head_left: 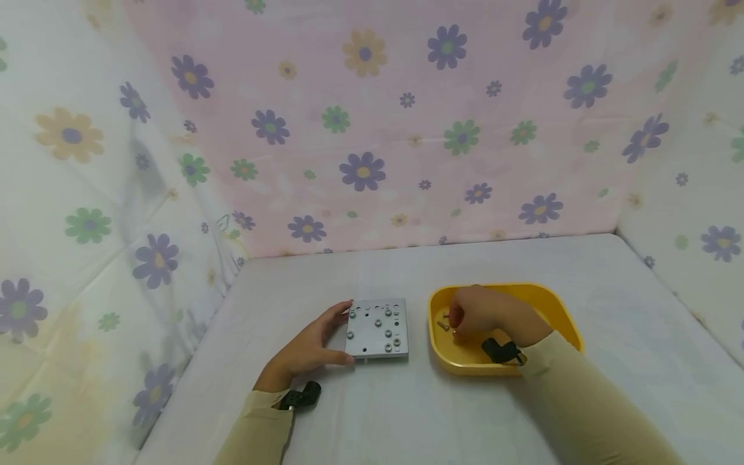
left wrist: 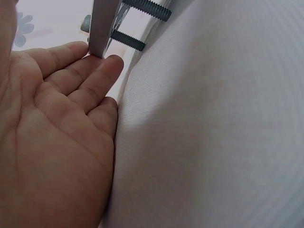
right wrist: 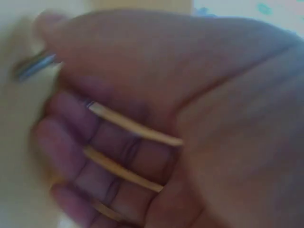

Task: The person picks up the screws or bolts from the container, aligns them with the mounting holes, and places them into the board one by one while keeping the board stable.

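Note:
A square silver metal plate (head_left: 372, 336) lies on the table with several socket-head screws standing in its holes. From its left side my left hand (head_left: 308, 349) holds it, thumb at the near corner and fingers at the far corner. In the left wrist view, the fingertips (left wrist: 111, 66) meet the plate's edge (left wrist: 102, 28), and threaded screw shanks (left wrist: 128, 40) stick out below it. My right hand (head_left: 479, 313) is down inside the yellow tray (head_left: 560, 310), fingers curled. A blurred metal screw (right wrist: 35, 66) juts from between its thumb and forefinger in the right wrist view.
Loose screws (head_left: 443, 325) lie on the tray floor just left of the right hand. A white cloth covers the table (head_left: 395, 413). Flowered cloth walls (head_left: 360, 116) rise at the back and both sides.

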Demonstrator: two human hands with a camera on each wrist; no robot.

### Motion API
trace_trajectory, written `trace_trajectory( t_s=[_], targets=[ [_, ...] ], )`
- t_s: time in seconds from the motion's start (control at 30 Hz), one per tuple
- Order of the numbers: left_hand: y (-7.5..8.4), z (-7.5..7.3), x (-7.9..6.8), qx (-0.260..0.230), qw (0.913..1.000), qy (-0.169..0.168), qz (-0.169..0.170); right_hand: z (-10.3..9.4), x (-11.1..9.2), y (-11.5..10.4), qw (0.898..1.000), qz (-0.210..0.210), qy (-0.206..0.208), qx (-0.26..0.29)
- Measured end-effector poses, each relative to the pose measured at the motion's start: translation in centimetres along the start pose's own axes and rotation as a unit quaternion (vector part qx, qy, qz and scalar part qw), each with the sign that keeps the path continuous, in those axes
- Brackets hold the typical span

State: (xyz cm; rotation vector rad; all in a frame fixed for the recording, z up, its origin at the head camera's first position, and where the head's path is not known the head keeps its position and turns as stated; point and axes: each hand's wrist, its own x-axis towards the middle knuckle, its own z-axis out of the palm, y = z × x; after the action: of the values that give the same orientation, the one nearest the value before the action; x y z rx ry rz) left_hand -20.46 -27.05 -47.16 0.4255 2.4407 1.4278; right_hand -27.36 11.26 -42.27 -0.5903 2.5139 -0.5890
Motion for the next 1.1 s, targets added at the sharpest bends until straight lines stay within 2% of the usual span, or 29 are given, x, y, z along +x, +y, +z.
trace_trajectory(
  t_s=[0.13,0.43,0.63,0.87,1.1],
  targets=[
    [0.2,0.1,0.0,0.005,1.0000,0.002,-0.001,-0.1,0.1,1.0,1.000,-0.028,-0.006,0.004],
    [0.0,0.0,0.2,0.004,1.0000,0.001,0.007,-0.7,-0.1,2.2,0.994,-0.087,-0.037,0.050],
    [0.0,0.0,0.1,0.003,0.9999,0.001,0.011,-0.7,0.0,2.5,0.993,-0.086,-0.051,0.064],
    [-0.2,0.1,0.1,-0.001,1.0000,0.002,0.009,-0.7,0.0,2.6,0.991,-0.110,-0.054,0.059],
    [-0.4,0.0,0.1,-0.003,0.9999,0.003,0.010,-0.7,0.0,2.0,0.993,-0.098,-0.053,0.049]
  ],
)
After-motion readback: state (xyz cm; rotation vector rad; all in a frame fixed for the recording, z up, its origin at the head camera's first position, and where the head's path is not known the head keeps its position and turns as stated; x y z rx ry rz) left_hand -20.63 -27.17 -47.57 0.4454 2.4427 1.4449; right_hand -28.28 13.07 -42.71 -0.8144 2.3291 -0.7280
